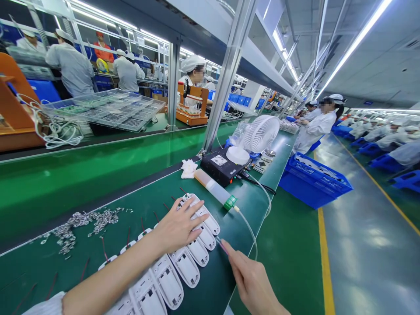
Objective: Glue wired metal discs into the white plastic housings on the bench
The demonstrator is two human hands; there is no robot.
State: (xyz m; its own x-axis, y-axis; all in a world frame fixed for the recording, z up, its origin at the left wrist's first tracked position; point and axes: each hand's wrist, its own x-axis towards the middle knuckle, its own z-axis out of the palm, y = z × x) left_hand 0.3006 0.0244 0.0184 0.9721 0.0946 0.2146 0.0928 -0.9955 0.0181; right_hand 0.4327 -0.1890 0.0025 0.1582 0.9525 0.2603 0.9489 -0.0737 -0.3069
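A row of white plastic housings (185,265) with thin red wires lies overlapped on the green bench. My left hand (179,225) rests flat on the far end of the row, fingers stretched out over the housings. My right hand (251,280) is closed in a pinch on a thin pen-like tool (222,245) whose tip points at the housings just right of my left hand. A clear tube (249,227) runs from that tool back to a translucent syringe barrel (213,189) with a green cap lying on the bench.
A pile of small metal parts (80,223) lies left of the housings. Behind the syringe sit a black controller box (223,166), a white fan (260,133) and a crumpled tissue (189,168). A blue crate (311,179) stands on the floor. Other workers sit along neighbouring lines.
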